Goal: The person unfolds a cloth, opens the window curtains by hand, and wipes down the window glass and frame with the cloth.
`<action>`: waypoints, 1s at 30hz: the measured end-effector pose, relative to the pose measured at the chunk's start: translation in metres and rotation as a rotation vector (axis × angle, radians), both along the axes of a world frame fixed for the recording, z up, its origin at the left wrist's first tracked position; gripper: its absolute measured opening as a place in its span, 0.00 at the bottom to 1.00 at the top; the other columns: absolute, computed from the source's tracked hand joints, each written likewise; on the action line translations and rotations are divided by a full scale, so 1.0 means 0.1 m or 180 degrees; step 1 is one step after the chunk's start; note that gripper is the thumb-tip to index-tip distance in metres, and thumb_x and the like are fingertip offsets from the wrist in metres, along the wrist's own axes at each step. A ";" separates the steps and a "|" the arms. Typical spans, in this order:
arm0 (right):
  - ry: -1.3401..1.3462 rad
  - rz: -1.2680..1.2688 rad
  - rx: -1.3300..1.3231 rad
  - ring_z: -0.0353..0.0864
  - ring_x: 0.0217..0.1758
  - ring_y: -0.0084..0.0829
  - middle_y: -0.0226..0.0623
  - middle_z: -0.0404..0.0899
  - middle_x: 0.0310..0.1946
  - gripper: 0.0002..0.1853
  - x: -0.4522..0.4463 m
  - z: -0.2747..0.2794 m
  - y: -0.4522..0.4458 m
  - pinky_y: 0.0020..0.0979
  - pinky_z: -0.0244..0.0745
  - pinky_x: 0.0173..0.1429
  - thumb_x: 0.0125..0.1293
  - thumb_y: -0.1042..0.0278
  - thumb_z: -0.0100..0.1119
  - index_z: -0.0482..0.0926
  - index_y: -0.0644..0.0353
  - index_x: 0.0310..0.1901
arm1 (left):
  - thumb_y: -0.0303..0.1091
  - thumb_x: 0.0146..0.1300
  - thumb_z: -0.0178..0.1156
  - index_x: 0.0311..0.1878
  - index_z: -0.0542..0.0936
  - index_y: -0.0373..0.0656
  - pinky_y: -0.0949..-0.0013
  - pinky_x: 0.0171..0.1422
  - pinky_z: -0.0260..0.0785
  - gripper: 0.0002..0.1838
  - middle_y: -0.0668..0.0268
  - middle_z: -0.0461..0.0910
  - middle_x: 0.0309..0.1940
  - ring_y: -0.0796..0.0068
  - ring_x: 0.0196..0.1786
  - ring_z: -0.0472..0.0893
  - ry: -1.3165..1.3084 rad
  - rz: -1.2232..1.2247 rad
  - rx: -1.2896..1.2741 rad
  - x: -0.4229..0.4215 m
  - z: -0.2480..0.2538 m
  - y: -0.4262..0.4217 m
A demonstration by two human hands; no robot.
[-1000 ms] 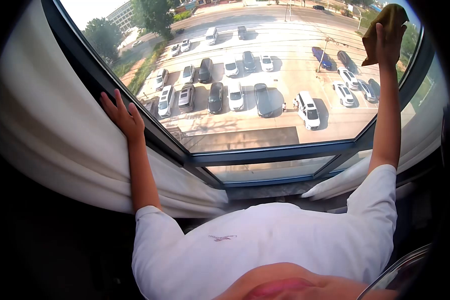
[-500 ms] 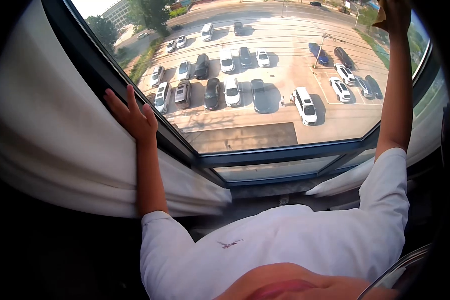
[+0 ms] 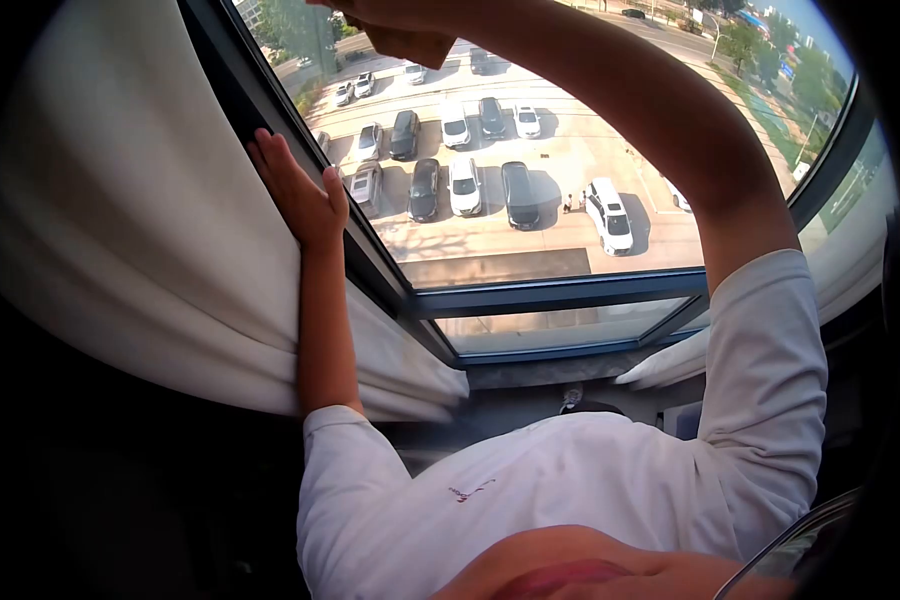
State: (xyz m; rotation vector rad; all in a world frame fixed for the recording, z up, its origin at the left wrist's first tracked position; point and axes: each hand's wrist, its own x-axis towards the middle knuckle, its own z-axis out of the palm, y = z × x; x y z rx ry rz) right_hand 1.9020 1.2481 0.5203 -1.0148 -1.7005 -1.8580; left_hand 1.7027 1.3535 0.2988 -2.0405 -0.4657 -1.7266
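Note:
My left hand is raised against the dark window frame on the left, beside the white curtain, with its thumb apart from the fingers and nothing held. My right arm bends across the top of the window pane. At the top edge of the view, my right hand is partly cut off and holds a brown cloth against or close to the glass. Most of its fingers are out of sight.
A second white curtain hangs at the right. A grey sill runs below the lower window frame. Several parked cars show outside, far below. A shoe is near the sill.
My right hand has swept with the cloth from the upper right to the upper left of the window. My left hand has shifted slightly up and right in view, still at the frame.

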 end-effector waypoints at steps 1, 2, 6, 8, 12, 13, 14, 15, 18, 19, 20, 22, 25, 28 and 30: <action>-0.0033 -0.0018 -0.0184 0.53 0.80 0.47 0.51 0.59 0.75 0.33 -0.10 -0.21 0.04 0.47 0.43 0.83 0.68 0.57 0.52 0.65 0.69 0.70 | 0.52 0.76 0.37 0.78 0.54 0.34 0.44 0.81 0.45 0.37 0.43 0.52 0.78 0.37 0.79 0.53 -0.0023 -0.0042 0.0017 0.00 0.00 0.00; -0.0404 -0.0926 0.0670 0.64 0.76 0.37 0.43 0.67 0.72 0.32 -0.18 -0.47 0.06 0.43 0.53 0.80 0.70 0.52 0.53 0.66 0.60 0.72 | 0.52 0.77 0.37 0.78 0.53 0.32 0.44 0.81 0.46 0.37 0.43 0.52 0.78 0.38 0.79 0.54 -0.0044 -0.0081 0.0032 0.00 0.00 0.00; 0.0005 -0.0010 -0.0760 0.61 0.77 0.30 0.34 0.69 0.71 0.32 -0.46 -1.30 0.42 0.39 0.44 0.85 0.64 0.61 0.56 0.70 0.59 0.70 | 0.53 0.76 0.38 0.78 0.54 0.33 0.45 0.81 0.45 0.38 0.43 0.56 0.77 0.37 0.78 0.56 -0.0099 -0.0176 0.0049 -0.01 0.02 -0.01; 0.0044 -0.0150 -0.0735 0.61 0.77 0.30 0.34 0.69 0.70 0.31 -0.52 -1.45 0.44 0.38 0.44 0.85 0.64 0.61 0.55 0.71 0.59 0.69 | 0.56 0.77 0.36 0.78 0.54 0.32 0.44 0.80 0.47 0.39 0.42 0.56 0.77 0.37 0.77 0.57 -0.0076 -0.0131 0.0076 -0.01 0.02 0.00; -0.0094 -0.0299 -0.0668 0.60 0.77 0.29 0.33 0.69 0.70 0.30 -0.50 -1.43 0.39 0.38 0.42 0.85 0.63 0.60 0.56 0.72 0.58 0.68 | 0.57 0.77 0.35 0.76 0.56 0.31 0.44 0.80 0.48 0.39 0.42 0.57 0.76 0.36 0.77 0.58 -0.0097 -0.0042 0.0039 0.00 0.05 -0.02; -0.0148 -0.0356 -0.0631 0.60 0.77 0.29 0.32 0.68 0.70 0.30 -0.49 -1.42 0.36 0.38 0.42 0.85 0.63 0.60 0.56 0.72 0.57 0.68 | 0.57 0.77 0.36 0.76 0.56 0.31 0.43 0.79 0.49 0.39 0.42 0.57 0.76 0.36 0.77 0.59 -0.0086 -0.0023 0.0050 -0.01 0.05 -0.03; -0.0136 -0.0319 -0.0650 0.60 0.78 0.28 0.31 0.68 0.70 0.31 -0.49 -1.43 0.37 0.37 0.42 0.85 0.63 0.60 0.57 0.72 0.56 0.68 | 0.57 0.77 0.36 0.76 0.57 0.31 0.43 0.79 0.49 0.39 0.42 0.58 0.76 0.36 0.76 0.59 -0.0077 -0.0004 0.0061 -0.01 0.06 -0.03; -0.0135 -0.0281 -0.0663 0.59 0.78 0.28 0.30 0.68 0.70 0.31 -0.48 -1.41 0.39 0.37 0.41 0.85 0.62 0.59 0.57 0.72 0.55 0.69 | 0.57 0.77 0.36 0.76 0.57 0.31 0.43 0.79 0.49 0.39 0.42 0.58 0.76 0.36 0.76 0.59 -0.0078 -0.0001 0.0075 -0.01 0.06 -0.03; -0.0195 -0.0337 -0.0684 0.59 0.78 0.26 0.27 0.69 0.70 0.32 -0.42 -1.33 0.31 0.36 0.41 0.86 0.62 0.58 0.59 0.70 0.53 0.69 | 0.57 0.77 0.36 0.76 0.57 0.31 0.43 0.79 0.50 0.38 0.41 0.58 0.75 0.35 0.76 0.59 -0.0074 0.0030 0.0099 -0.03 0.09 -0.03; -0.0226 -0.0388 -0.0688 0.59 0.77 0.26 0.26 0.69 0.70 0.32 -0.39 -1.30 0.26 0.36 0.41 0.85 0.62 0.58 0.59 0.70 0.52 0.70 | 0.56 0.77 0.36 0.76 0.57 0.31 0.43 0.79 0.50 0.38 0.41 0.58 0.75 0.35 0.76 0.59 -0.0068 0.0054 0.0093 -0.04 0.08 -0.02; -0.0216 -0.0404 -0.0704 0.59 0.77 0.25 0.25 0.69 0.70 0.33 -0.34 -1.28 0.20 0.36 0.41 0.85 0.63 0.57 0.59 0.69 0.52 0.70 | 0.56 0.77 0.36 0.76 0.57 0.31 0.43 0.79 0.50 0.38 0.41 0.58 0.75 0.35 0.76 0.59 -0.0064 0.0079 0.0082 -0.04 0.07 -0.02; -0.0208 -0.0433 -0.0744 0.60 0.77 0.24 0.24 0.69 0.70 0.33 -0.19 -1.23 0.10 0.36 0.42 0.85 0.64 0.57 0.59 0.68 0.51 0.71 | 0.56 0.77 0.36 0.76 0.58 0.31 0.43 0.79 0.50 0.38 0.41 0.58 0.75 0.35 0.76 0.59 -0.0040 0.0113 0.0051 -0.04 0.05 -0.04; -0.0318 -0.0614 -0.0370 0.61 0.76 0.23 0.24 0.69 0.70 0.32 0.12 -1.09 -0.10 0.35 0.42 0.85 0.65 0.58 0.59 0.68 0.50 0.71 | 0.55 0.77 0.37 0.76 0.57 0.32 0.44 0.80 0.48 0.37 0.42 0.57 0.76 0.36 0.77 0.58 -0.0025 0.0108 0.0030 -0.01 0.07 -0.07; -0.0568 -0.0741 0.0039 0.67 0.74 0.33 0.31 0.71 0.69 0.29 0.50 -0.91 -0.45 0.39 0.49 0.82 0.69 0.56 0.57 0.69 0.50 0.70 | 0.53 0.76 0.39 0.77 0.56 0.35 0.44 0.81 0.45 0.36 0.45 0.55 0.78 0.39 0.79 0.55 -0.0008 0.0074 0.0038 -0.02 0.05 -0.04; -0.0370 -0.0711 -0.0099 0.60 0.77 0.39 0.39 0.65 0.73 0.29 0.68 -0.73 -0.81 0.44 0.45 0.83 0.69 0.57 0.53 0.69 0.57 0.69 | 0.53 0.76 0.40 0.77 0.56 0.35 0.44 0.81 0.45 0.37 0.45 0.56 0.77 0.38 0.79 0.55 -0.0007 0.0053 0.0030 -0.01 0.05 -0.04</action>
